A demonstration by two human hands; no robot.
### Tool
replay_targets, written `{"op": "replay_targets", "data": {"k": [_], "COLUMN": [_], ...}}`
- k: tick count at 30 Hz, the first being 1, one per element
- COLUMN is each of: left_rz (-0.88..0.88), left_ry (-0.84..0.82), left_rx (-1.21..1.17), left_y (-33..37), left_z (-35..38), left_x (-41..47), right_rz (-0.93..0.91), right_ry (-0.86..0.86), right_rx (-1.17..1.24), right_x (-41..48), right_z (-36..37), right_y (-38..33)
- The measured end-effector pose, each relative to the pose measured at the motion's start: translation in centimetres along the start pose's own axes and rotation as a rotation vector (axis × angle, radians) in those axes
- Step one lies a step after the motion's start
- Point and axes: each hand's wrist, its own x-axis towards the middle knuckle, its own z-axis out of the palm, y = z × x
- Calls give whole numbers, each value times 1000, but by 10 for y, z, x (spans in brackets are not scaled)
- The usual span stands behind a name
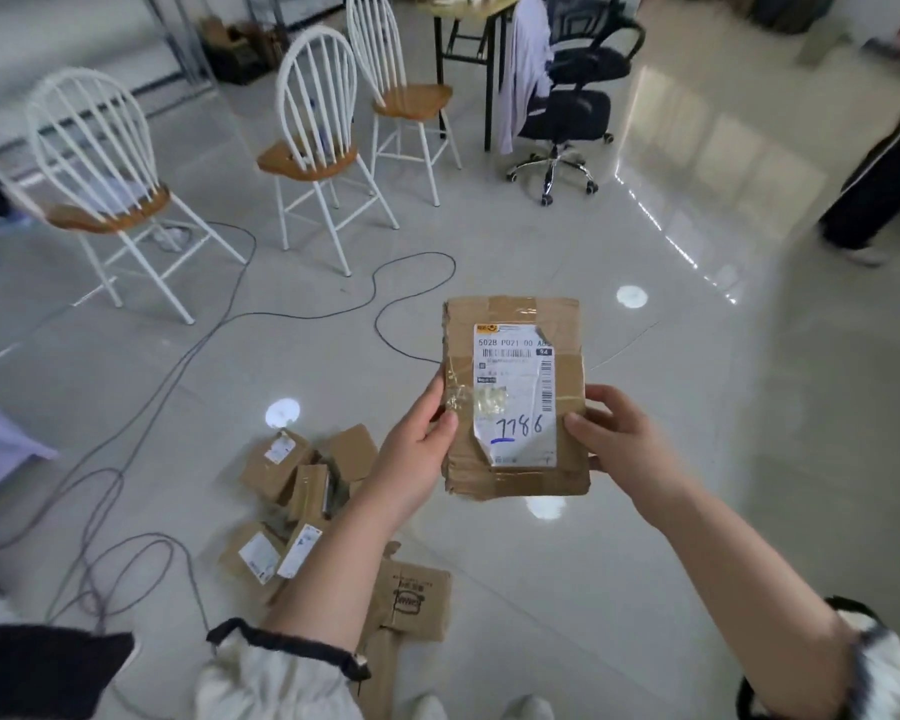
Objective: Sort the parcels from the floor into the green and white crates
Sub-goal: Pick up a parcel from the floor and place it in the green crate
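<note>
You've got the flat brown cardboard parcel with the white shipping label [510,314] up in the air in front of you, one hand on each side. Your left hand [422,433] grips the left edge, with the thumb on the front over the taped bit and the fingers tucked behind. Your right hand [614,428] holds the right edge the same way, thumb just by the label's lower corner. The label faces you, upright, with a number scrawled in blue pen near the bottom.

Down on the glossy pale tiled floor [697,433], under your left forearm, sits the heap of small brown cardboard parcels [292,491], all jumbled against each other, a few showing white labels. Just beside it, nearer your feet, lies a flattened brown cardboard piece with black print [411,600]. Dark cables [178,366] loop across the floor to the left. Further back are three white spindle-back chairs with wooden seats [307,148] and a black office chair [572,96].
</note>
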Motion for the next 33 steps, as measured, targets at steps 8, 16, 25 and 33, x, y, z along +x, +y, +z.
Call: {"op": "replay_targets", "data": {"k": [8,16,25,33], "left_rz": [34,111,183,233], "left_ry": [-7,-87,-418,-846], "left_rx": [-21,-34,29,63], "left_y": [24,36,71,86], "left_z": [11,45,81,193], "left_x": [-24,-16,8,-15], "right_rz": [-44,-93,-59,-29], "right_ry": [-13,148,459,869], "right_rx": [4,-100,15,146], "right_x": [-35,-60,-108,-208], "right_z": [-14,-40,-66,-116], "right_y": [-17,-20,-19,16]}}
